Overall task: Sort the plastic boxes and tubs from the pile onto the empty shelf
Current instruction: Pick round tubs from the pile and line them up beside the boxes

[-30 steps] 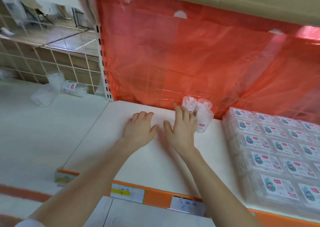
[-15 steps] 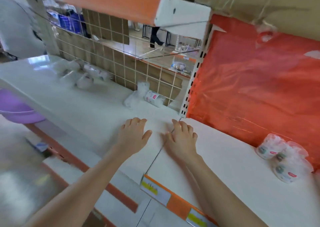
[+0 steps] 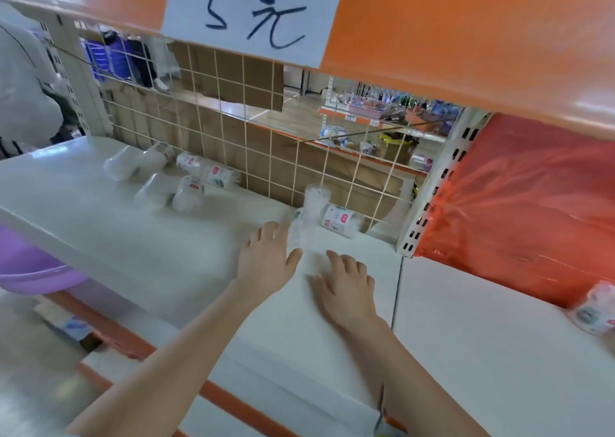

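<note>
Both my hands stretch out over the white shelf [image 3: 139,237]. My left hand [image 3: 266,260] is open, its fingertips just short of a clear tub lying on its side [image 3: 307,218]. A second labelled tub [image 3: 339,217] lies right behind that one, against the wire grid. My right hand [image 3: 347,288] hovers open, palm down, near the shelf joint and holds nothing. Several more clear tubs [image 3: 169,178] lie scattered further left along the shelf. A small stack of tubs [image 3: 597,308] stands at the far right edge of the neighbouring shelf.
A wire grid back panel [image 3: 253,143] closes the shelf behind the tubs. An orange shelf edge with a handwritten price sign [image 3: 256,13] hangs overhead. Red plastic sheeting [image 3: 532,203] backs the right bay. A purple basin [image 3: 30,267] sits below left.
My view and both hands have swung left, away from the stack of tubs in the red-backed bay, over to the scattered tubs by the wire grid. Both hands stay empty.
</note>
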`<act>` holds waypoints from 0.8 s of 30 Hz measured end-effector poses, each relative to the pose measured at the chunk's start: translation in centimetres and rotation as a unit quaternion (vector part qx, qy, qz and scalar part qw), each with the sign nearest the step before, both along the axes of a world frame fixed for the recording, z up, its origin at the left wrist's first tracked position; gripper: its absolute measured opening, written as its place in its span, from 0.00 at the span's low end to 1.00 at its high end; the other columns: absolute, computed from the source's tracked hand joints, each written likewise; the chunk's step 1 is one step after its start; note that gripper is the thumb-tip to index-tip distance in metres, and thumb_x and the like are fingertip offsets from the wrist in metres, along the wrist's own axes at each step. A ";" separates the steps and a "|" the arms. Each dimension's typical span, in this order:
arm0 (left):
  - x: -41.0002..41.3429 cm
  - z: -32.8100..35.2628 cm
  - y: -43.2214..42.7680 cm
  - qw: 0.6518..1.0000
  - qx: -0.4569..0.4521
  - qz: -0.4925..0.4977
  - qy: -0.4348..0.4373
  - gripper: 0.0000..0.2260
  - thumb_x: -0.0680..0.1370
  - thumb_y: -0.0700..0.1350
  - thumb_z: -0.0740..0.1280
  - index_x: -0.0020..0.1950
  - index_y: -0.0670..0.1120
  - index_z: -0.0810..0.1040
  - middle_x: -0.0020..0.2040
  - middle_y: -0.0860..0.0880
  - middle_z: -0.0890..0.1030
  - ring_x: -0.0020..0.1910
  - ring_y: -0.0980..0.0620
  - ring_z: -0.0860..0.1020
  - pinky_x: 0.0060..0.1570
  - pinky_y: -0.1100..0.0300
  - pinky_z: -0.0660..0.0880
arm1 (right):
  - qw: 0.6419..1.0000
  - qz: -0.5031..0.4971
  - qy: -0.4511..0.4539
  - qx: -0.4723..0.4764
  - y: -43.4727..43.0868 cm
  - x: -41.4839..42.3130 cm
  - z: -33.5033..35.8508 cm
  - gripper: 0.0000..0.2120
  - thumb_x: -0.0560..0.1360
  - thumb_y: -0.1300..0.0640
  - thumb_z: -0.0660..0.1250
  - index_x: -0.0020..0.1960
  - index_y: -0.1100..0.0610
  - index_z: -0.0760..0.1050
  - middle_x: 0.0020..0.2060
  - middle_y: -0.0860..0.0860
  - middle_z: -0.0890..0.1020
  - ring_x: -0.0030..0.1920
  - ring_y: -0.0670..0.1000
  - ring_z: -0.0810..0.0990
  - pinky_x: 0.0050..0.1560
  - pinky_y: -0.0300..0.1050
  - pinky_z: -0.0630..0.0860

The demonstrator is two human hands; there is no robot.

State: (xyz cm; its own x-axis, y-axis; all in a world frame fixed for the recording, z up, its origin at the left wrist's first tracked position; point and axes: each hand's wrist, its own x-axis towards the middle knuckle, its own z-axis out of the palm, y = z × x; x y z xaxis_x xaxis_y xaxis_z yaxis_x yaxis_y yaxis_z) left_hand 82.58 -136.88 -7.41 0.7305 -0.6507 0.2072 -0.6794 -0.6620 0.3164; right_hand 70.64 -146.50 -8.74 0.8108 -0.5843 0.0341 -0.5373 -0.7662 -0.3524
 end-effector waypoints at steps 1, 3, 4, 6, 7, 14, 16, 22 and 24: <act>0.5 0.3 -0.4 1.000 -0.005 -0.003 0.002 0.24 0.78 0.54 0.59 0.71 0.47 0.61 0.68 0.46 0.65 0.64 0.43 0.66 0.57 0.53 0.67 | 1.000 -0.009 -0.001 -0.001 0.2 0.2 0.0 0.25 0.79 0.45 0.53 0.73 0.51 0.55 0.69 0.52 0.63 0.68 0.56 0.60 0.63 0.51 0.59; 1.3 0.8 -1.3 1.000 -0.012 -0.008 0.022 0.25 0.77 0.56 0.60 0.71 0.48 0.60 0.68 0.46 0.64 0.64 0.42 0.66 0.57 0.52 0.68 | 1.000 -0.025 0.000 0.000 0.4 0.5 0.0 0.25 0.79 0.45 0.53 0.74 0.51 0.54 0.69 0.52 0.63 0.68 0.56 0.59 0.63 0.51 0.59; 1.6 0.9 -1.8 0.999 -0.011 -0.008 0.035 0.26 0.76 0.57 0.61 0.70 0.48 0.60 0.67 0.46 0.64 0.64 0.43 0.66 0.56 0.51 0.68 | 0.999 -0.033 0.000 0.002 0.5 0.5 0.0 0.25 0.79 0.45 0.53 0.74 0.51 0.54 0.69 0.52 0.63 0.68 0.56 0.59 0.63 0.51 0.59; 2.2 0.8 -2.8 0.998 0.006 -0.005 0.059 0.28 0.74 0.59 0.62 0.70 0.48 0.60 0.66 0.46 0.64 0.63 0.43 0.67 0.55 0.51 0.69 | 0.999 -0.048 -0.001 -0.002 0.8 0.7 0.0 0.25 0.79 0.45 0.53 0.74 0.51 0.54 0.69 0.52 0.63 0.68 0.56 0.60 0.63 0.51 0.59; 2.6 0.7 -3.2 0.997 0.012 -0.001 0.072 0.30 0.73 0.59 0.63 0.70 0.48 0.59 0.66 0.45 0.65 0.63 0.43 0.67 0.54 0.51 0.69 | 0.999 -0.053 -0.001 -0.004 0.8 0.7 0.0 0.25 0.79 0.45 0.53 0.74 0.51 0.54 0.69 0.52 0.63 0.68 0.56 0.60 0.63 0.51 0.60; 3.0 -0.7 -4.8 0.995 0.000 -0.006 0.101 0.34 0.69 0.60 0.66 0.68 0.46 0.59 0.62 0.45 0.71 0.61 0.43 0.71 0.52 0.52 0.70 | 0.996 -0.086 -0.003 -0.001 1.2 0.2 0.2 0.25 0.80 0.46 0.54 0.74 0.51 0.54 0.69 0.52 0.63 0.68 0.56 0.60 0.63 0.51 0.60; 2.9 -0.5 -5.0 0.993 -0.009 -0.004 0.117 0.36 0.68 0.63 0.66 0.68 0.47 0.59 0.62 0.46 0.72 0.61 0.43 0.72 0.53 0.52 0.70 | 0.996 -0.089 0.000 -0.002 1.2 0.2 0.3 0.25 0.80 0.47 0.54 0.74 0.51 0.54 0.69 0.52 0.63 0.68 0.56 0.60 0.63 0.51 0.60; 3.2 0.1 -5.6 0.984 -0.018 -0.005 0.179 0.30 0.70 0.56 0.67 0.66 0.44 0.61 0.61 0.44 0.72 0.59 0.43 0.73 0.48 0.55 0.68 | 0.994 -0.101 -0.024 0.023 1.1 0.6 0.4 0.24 0.79 0.51 0.56 0.74 0.51 0.55 0.69 0.52 0.64 0.68 0.56 0.60 0.63 0.50 0.59; 3.5 0.3 -5.0 0.982 -0.014 -0.028 0.189 0.28 0.71 0.53 0.68 0.66 0.45 0.62 0.60 0.44 0.72 0.58 0.43 0.73 0.45 0.56 0.67 | 0.991 -0.114 -0.045 0.050 0.7 0.6 0.5 0.24 0.79 0.52 0.56 0.73 0.52 0.57 0.69 0.52 0.64 0.68 0.56 0.60 0.64 0.50 0.60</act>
State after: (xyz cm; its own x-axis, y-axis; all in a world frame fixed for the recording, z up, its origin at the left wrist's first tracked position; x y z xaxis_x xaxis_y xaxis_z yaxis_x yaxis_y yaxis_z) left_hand 86.07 -141.84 -7.16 0.7216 -0.6903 -0.0532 -0.5459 -0.6146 0.5695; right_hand 71.26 -145.80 -8.29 0.6530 -0.7567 0.0323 -0.6562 -0.5865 -0.4748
